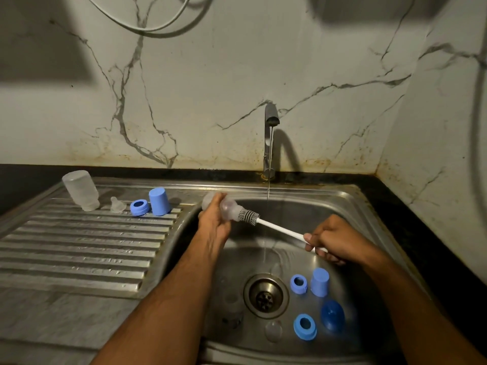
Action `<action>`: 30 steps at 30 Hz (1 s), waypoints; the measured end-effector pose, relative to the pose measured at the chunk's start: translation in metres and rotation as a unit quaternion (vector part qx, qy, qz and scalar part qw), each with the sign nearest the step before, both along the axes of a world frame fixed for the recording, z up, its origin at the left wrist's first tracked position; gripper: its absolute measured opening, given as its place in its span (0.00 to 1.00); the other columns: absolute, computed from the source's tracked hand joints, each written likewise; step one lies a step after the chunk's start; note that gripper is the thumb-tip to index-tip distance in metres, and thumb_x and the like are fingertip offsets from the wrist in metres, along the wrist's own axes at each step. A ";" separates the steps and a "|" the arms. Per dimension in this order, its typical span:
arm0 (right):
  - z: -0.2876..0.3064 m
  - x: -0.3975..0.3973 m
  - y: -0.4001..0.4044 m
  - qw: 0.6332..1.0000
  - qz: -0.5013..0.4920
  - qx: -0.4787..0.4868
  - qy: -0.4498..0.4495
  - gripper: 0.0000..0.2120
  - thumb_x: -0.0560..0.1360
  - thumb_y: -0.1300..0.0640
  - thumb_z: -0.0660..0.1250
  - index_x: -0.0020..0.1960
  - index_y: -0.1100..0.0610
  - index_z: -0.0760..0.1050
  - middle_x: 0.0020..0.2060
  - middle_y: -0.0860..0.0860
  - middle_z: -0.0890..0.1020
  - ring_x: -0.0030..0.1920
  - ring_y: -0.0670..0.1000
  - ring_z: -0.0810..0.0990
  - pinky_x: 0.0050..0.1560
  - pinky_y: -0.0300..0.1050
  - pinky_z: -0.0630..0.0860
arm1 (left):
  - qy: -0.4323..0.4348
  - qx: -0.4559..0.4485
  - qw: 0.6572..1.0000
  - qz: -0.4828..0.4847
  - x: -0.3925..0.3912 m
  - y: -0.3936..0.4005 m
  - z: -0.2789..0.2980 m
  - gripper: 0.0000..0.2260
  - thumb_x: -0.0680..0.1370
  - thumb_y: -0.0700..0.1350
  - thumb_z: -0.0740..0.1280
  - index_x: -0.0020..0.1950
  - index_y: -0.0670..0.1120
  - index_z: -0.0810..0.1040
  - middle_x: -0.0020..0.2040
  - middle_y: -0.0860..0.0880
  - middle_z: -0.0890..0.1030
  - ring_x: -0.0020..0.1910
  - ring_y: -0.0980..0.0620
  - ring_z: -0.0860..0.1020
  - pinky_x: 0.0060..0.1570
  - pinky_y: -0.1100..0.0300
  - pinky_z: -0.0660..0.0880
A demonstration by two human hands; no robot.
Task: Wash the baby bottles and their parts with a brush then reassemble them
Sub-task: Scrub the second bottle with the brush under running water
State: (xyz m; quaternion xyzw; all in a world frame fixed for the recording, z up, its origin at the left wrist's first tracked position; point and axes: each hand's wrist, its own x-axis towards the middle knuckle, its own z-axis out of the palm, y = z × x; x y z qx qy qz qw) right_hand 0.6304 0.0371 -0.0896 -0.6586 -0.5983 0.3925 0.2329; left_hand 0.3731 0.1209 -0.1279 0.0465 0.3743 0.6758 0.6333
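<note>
Gripping a clear baby bottle (229,208) round its body, the left hand (214,223) holds it sideways over the sink (350,206), mouth toward three o'clock. The right hand (333,239) pinches the white handle of the brush (266,223), whose bristle head sits just at the bottle's mouth. A thin stream runs from the tap (271,133) just behind them. Wet, the bottle looks light, stiff and slippery; I'd keep hold of its waist. At five o'clock in the basin lie blue rings (305,326) and a blue cap (319,281). At ten o'clock, on the drainboard (79,248), another bottle (80,190) stands upended beside a teat (117,204).
</note>
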 end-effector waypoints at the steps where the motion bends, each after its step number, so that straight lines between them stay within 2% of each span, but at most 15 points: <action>1: 0.000 -0.001 0.000 1.000 0.000 0.000 -0.003 0.12 0.80 0.58 0.67 0.43 0.63 0.82 0.22 0.51 0.73 0.21 0.47 0.67 0.23 0.38 0.63 | 0.004 0.005 1.000 0.005 0.002 0.000 -0.001 0.31 0.65 0.37 0.81 0.64 0.39 0.72 0.60 0.38 0.79 0.55 0.40 0.82 0.55 0.40 0.79; 2: -0.001 -0.004 0.000 1.000 -0.003 -0.001 -0.004 0.12 0.80 0.57 0.67 0.43 0.63 0.82 0.23 0.51 0.74 0.21 0.48 0.67 0.23 0.38 0.63 | 0.018 0.008 1.000 -0.003 0.006 -0.002 0.000 0.32 0.63 0.38 0.82 0.64 0.40 0.72 0.58 0.38 0.80 0.54 0.40 0.82 0.55 0.40 0.79; 6: -0.004 -0.016 0.003 1.000 0.009 0.010 -0.002 0.13 0.80 0.56 0.67 0.42 0.64 0.82 0.24 0.52 0.74 0.21 0.48 0.66 0.24 0.37 0.63 | 0.083 0.003 0.995 -0.046 0.024 -0.009 0.001 0.23 0.70 0.36 0.77 0.62 0.39 0.74 0.52 0.40 0.80 0.49 0.44 0.82 0.56 0.44 0.80; 9: 0.001 -0.008 0.001 1.000 0.011 -0.002 -0.002 0.13 0.80 0.56 0.67 0.43 0.63 0.83 0.25 0.52 0.75 0.22 0.48 0.68 0.24 0.39 0.64 | 0.061 -0.010 0.998 -0.009 0.013 -0.003 0.002 0.25 0.69 0.36 0.77 0.62 0.40 0.73 0.55 0.39 0.79 0.53 0.42 0.81 0.54 0.43 0.80; 12: 0.001 -0.002 0.000 1.000 -0.001 0.004 -0.009 0.13 0.80 0.56 0.67 0.43 0.62 0.83 0.24 0.52 0.75 0.22 0.48 0.68 0.23 0.39 0.64 | 0.051 -0.019 0.998 0.019 0.006 -0.001 0.002 0.29 0.66 0.37 0.80 0.64 0.39 0.73 0.57 0.38 0.80 0.53 0.42 0.82 0.52 0.44 0.81; 15: -0.003 -0.008 0.001 1.000 -0.012 0.017 -0.002 0.13 0.80 0.56 0.67 0.43 0.64 0.82 0.22 0.51 0.74 0.21 0.48 0.67 0.24 0.38 0.63 | 0.056 -0.018 0.998 0.006 0.012 -0.003 0.001 0.24 0.66 0.36 0.79 0.58 0.41 0.73 0.58 0.37 0.79 0.55 0.40 0.81 0.56 0.43 0.80; 17: -0.003 -0.008 0.001 1.000 -0.013 0.022 -0.002 0.13 0.80 0.56 0.68 0.42 0.64 0.82 0.21 0.51 0.75 0.21 0.48 0.67 0.23 0.37 0.63 | 0.047 -0.014 0.999 -0.002 0.013 -0.005 0.001 0.24 0.66 0.37 0.79 0.58 0.40 0.73 0.58 0.37 0.79 0.56 0.40 0.81 0.57 0.42 0.79; 19: 0.000 -0.001 -0.002 0.999 -0.014 0.026 -0.021 0.12 0.80 0.56 0.68 0.42 0.63 0.82 0.23 0.52 0.77 0.21 0.48 0.68 0.22 0.37 0.64 | 0.038 -0.014 0.999 -0.006 0.011 -0.006 0.001 0.24 0.66 0.37 0.79 0.58 0.40 0.74 0.58 0.37 0.79 0.56 0.40 0.81 0.54 0.41 0.80; 21: 0.003 0.007 -0.005 0.998 -0.026 0.028 -0.045 0.12 0.80 0.55 0.68 0.42 0.62 0.82 0.26 0.54 0.81 0.22 0.47 0.70 0.22 0.37 0.66 | 0.031 -0.022 0.999 0.000 0.010 -0.007 0.001 0.21 0.67 0.37 0.78 0.56 0.40 0.74 0.56 0.37 0.79 0.56 0.39 0.80 0.47 0.43 0.81; 22: 0.005 0.011 -0.007 0.997 -0.030 0.035 -0.055 0.13 0.80 0.55 0.68 0.42 0.62 0.82 0.27 0.54 0.82 0.21 0.46 0.70 0.23 0.38 0.66 | 0.031 -0.029 0.999 0.000 0.011 -0.008 0.000 0.23 0.67 0.37 0.79 0.58 0.40 0.74 0.56 0.37 0.79 0.56 0.39 0.80 0.45 0.43 0.82; 25: 0.008 0.017 -0.010 0.995 -0.043 0.051 -0.077 0.15 0.80 0.54 0.67 0.38 0.62 0.80 0.23 0.52 0.80 0.19 0.42 0.70 0.24 0.37 0.67 | 0.038 -0.038 0.999 -0.001 0.016 -0.012 0.001 0.30 0.63 0.37 0.80 0.63 0.41 0.74 0.59 0.37 0.79 0.55 0.38 0.81 0.48 0.42 0.82; 28: 0.010 0.020 -0.015 0.994 -0.052 0.056 -0.084 0.16 0.80 0.55 0.68 0.36 0.62 0.79 0.20 0.50 0.77 0.18 0.42 0.70 0.23 0.35 0.67 | 0.047 -0.042 0.998 0.011 0.017 -0.013 -0.001 0.30 0.67 0.36 0.79 0.67 0.42 0.72 0.60 0.38 0.78 0.58 0.39 0.80 0.49 0.44 0.82; 30: 0.011 0.022 -0.017 0.994 -0.051 0.049 -0.087 0.17 0.80 0.55 0.68 0.35 0.61 0.78 0.19 0.49 0.75 0.17 0.41 0.69 0.22 0.34 0.65 | 0.058 -0.053 0.997 0.019 0.017 -0.012 -0.003 0.30 0.69 0.36 0.78 0.67 0.42 0.70 0.60 0.38 0.77 0.59 0.39 0.78 0.54 0.43 0.80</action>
